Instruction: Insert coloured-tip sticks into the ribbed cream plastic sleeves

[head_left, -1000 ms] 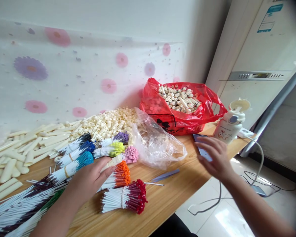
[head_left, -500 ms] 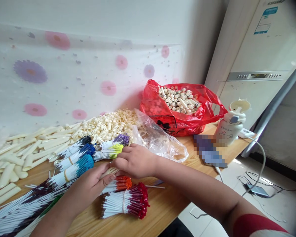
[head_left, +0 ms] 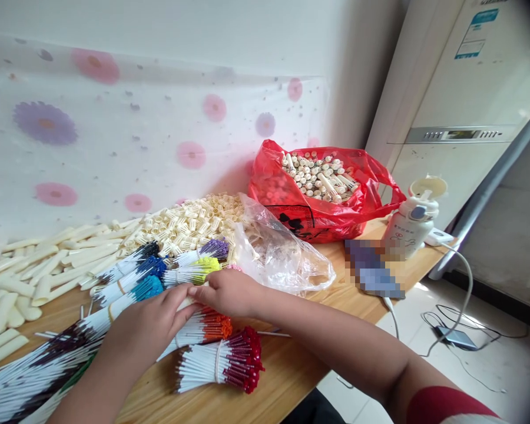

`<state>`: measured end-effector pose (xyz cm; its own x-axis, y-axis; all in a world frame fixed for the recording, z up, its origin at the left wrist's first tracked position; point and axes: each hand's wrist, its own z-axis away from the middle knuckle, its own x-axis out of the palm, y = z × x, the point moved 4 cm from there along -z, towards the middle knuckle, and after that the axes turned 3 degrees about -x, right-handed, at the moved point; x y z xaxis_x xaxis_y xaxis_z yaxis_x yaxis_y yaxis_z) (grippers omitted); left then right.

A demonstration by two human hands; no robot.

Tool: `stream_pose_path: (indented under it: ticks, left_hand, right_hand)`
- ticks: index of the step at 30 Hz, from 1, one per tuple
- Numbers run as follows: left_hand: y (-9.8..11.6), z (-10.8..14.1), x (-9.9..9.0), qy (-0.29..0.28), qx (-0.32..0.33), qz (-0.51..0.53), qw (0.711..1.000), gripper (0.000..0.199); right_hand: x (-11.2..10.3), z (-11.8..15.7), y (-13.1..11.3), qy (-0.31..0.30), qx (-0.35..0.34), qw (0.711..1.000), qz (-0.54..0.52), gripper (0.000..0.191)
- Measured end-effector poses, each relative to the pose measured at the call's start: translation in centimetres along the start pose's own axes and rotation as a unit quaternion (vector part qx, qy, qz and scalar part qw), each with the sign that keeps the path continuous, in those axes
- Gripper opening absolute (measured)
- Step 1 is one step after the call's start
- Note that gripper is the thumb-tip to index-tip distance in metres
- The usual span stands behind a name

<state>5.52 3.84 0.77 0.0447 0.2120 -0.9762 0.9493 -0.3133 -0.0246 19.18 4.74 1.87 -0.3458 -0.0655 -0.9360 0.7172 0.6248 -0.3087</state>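
Observation:
My left hand (head_left: 152, 318) and my right hand (head_left: 229, 292) meet above the bundles, fingers closed around a cream plastic piece (head_left: 188, 302) that is mostly hidden. Below them lies an orange-tipped bundle (head_left: 203, 327) of white sticks, and nearer the front edge a dark red-tipped bundle (head_left: 223, 360) tied with a band. Just behind the hands are yellow-tipped (head_left: 194, 272) and purple-tipped (head_left: 205, 252) bundles. Blue (head_left: 135, 277) and teal (head_left: 136, 292) bundles lie behind my left hand.
Long cream tubes (head_left: 39, 271) and small cream pieces (head_left: 194, 221) are heaped along the wall. A red bag (head_left: 304, 218) of finished-looking pieces, a clear plastic bag (head_left: 282, 259), a phone (head_left: 373, 271) and a white bottle (head_left: 408, 227) stand or lie on the wooden table (head_left: 287, 365).
Both hands have shifted slightly left and up and drawn closer together. The cream piece between them is now more covered. The whole view has moved a little.

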Motion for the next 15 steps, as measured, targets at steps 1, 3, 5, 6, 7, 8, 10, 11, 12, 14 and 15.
stream_pose_path:
  ticks: [1, 3, 5, 6, 7, 8, 10, 11, 12, 14, 15]
  left_hand:
    - [0.1, 0.0, -0.2, -0.004, -0.018, 0.014, 1.0, 0.033]
    - [0.4, 0.1, -0.5, -0.029, -0.043, 0.092, 0.994, 0.032]
    - [0.9, 0.2, -0.7, -0.076, -0.038, 0.217, 0.972, 0.029]
    - [1.2, 0.4, -0.7, -0.11, -0.027, 0.285, 0.952, 0.028]
    - [1.6, 0.6, -0.6, -0.148, -0.023, 0.349, 0.925, 0.027]
    - [1.8, 0.9, -0.5, -0.186, -0.027, 0.403, 0.896, 0.028]
    - [2.2, 1.5, -0.1, -0.241, -0.062, 0.477, 0.843, 0.032]
    - [2.3, 1.7, 0.0, -0.251, -0.079, 0.5, 0.825, 0.034]
    - [2.4, 1.9, 0.0, -0.25, -0.091, 0.513, 0.816, 0.035]
    - [2.4, 1.8, 0.1, -0.247, -0.086, 0.514, 0.817, 0.037]
    - [2.3, 1.7, 0.1, -0.241, -0.073, 0.503, 0.827, 0.038]
  right_hand:
    - [0.0, 0.0, 0.1, 0.002, 0.008, 1.0, -0.002, 0.063]
    - [-0.4, 0.0, 0.2, 0.037, -0.004, 0.999, 0.017, 0.059]
    - [-0.9, 0.3, -0.3, 0.098, -0.098, 0.988, 0.072, 0.051]
    - [-1.0, 0.5, -0.7, 0.123, -0.172, 0.971, 0.108, 0.045]
    - [-1.0, 0.8, -1.1, 0.142, -0.248, 0.948, 0.143, 0.04]
    - [-1.0, 1.2, -1.5, 0.152, -0.314, 0.922, 0.17, 0.037]
    - [-0.8, 1.6, -1.7, 0.16, -0.392, 0.883, 0.201, 0.037]
    - [-0.8, 1.6, -1.7, 0.163, -0.406, 0.875, 0.207, 0.038]
    - [-0.7, 1.5, -1.6, 0.163, -0.407, 0.874, 0.211, 0.039]
    - [-0.5, 1.0, -1.5, 0.149, -0.387, 0.885, 0.212, 0.035]
    - [-0.3, 0.7, -1.4, 0.137, -0.371, 0.895, 0.206, 0.033]
